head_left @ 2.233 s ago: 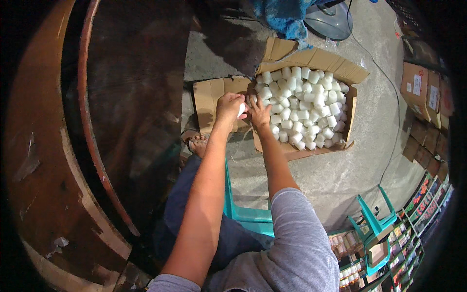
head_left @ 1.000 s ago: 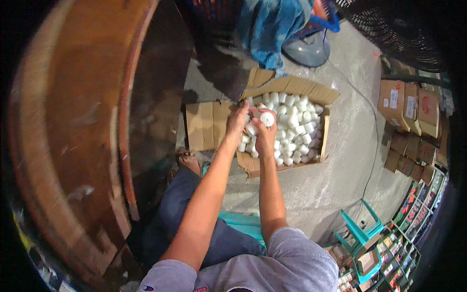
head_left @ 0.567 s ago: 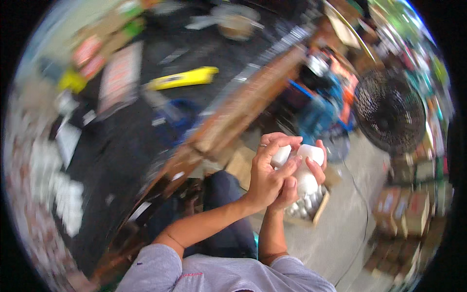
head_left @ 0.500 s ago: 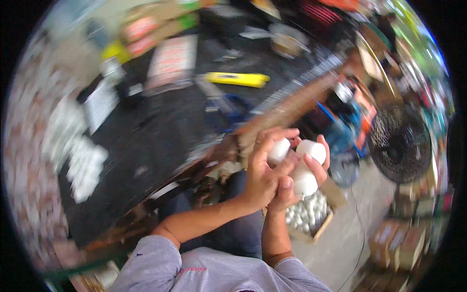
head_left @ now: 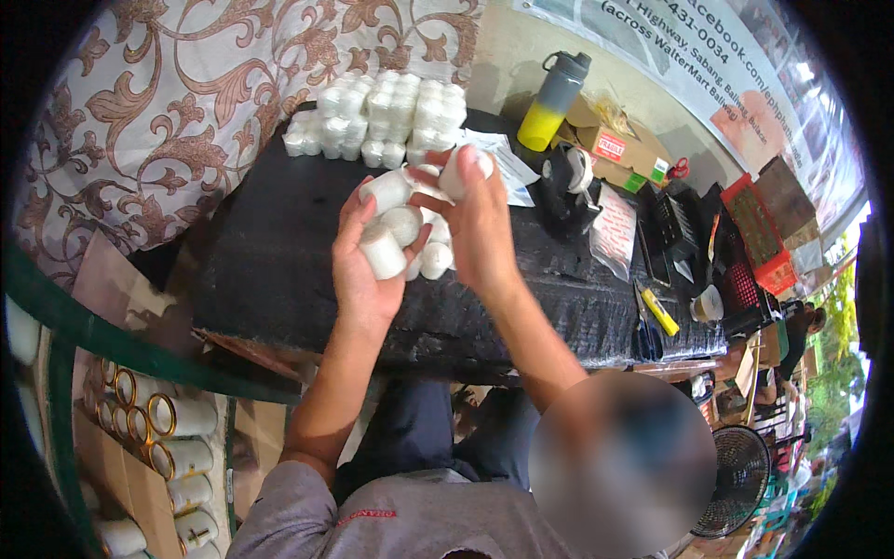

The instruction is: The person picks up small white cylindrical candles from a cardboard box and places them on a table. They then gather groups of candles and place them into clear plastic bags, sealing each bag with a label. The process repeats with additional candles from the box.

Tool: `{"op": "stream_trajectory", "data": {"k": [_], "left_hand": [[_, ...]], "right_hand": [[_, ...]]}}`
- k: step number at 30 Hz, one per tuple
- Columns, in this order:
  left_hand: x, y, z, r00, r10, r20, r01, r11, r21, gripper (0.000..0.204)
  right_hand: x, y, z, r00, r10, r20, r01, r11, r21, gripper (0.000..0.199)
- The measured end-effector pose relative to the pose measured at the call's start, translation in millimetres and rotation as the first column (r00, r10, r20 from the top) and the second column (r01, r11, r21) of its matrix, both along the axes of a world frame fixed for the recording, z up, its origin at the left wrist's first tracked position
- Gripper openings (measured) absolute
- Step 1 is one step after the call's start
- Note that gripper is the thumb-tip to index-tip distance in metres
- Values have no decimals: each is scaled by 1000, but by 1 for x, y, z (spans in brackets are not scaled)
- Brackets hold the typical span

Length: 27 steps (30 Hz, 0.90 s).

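Observation:
My left hand (head_left: pixel 365 270) and my right hand (head_left: pixel 477 228) are raised together above a black-covered table (head_left: pixel 279 261), cupping a cluster of small white plastic jars (head_left: pixel 400 228). The left palm carries several of them; the right hand grips one at its top and presses against the others. Stacks of the same white jars (head_left: pixel 382 116) stand at the table's far edge, beyond both hands.
A grey and yellow bottle (head_left: pixel 551 101), cardboard boxes (head_left: pixel 610 149), a tape dispenser (head_left: pixel 568 182) and plastic bags (head_left: pixel 616 233) lie on the table's right. Gold-rimmed white tubes (head_left: pixel 163 447) sit lower left. A fan (head_left: pixel 736 480) stands lower right. A patterned curtain (head_left: pixel 186 84) hangs behind.
Both hands took white jars out of the cardboard box on the floor and lifted them. The view swung up from the floor to the black table with the stacked jars.

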State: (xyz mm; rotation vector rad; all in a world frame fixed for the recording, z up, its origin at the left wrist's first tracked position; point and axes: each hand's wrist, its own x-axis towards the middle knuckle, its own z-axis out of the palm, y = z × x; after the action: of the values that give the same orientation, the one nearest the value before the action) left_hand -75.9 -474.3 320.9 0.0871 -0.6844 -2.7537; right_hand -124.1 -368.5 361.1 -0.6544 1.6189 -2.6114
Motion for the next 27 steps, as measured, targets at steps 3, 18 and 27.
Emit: {"op": "stream_trajectory", "data": {"k": [3, 18, 27], "left_hand": [[-18, -40, -12, 997, -81, -17, 82, 996, 33, 42], [-100, -138, -33, 871, -412, -267, 467, 862, 196, 42], [-108, -145, -46, 865, -457, -207, 491, 854, 169, 44]], "right_hand": [[-55, 11, -2, 993, -112, -43, 120, 931, 345, 39], [-160, -56, -24, 804, 191, -563, 324, 653, 684, 28], [-181, -55, -38, 660, 418, -624, 429, 472, 770, 30]]}}
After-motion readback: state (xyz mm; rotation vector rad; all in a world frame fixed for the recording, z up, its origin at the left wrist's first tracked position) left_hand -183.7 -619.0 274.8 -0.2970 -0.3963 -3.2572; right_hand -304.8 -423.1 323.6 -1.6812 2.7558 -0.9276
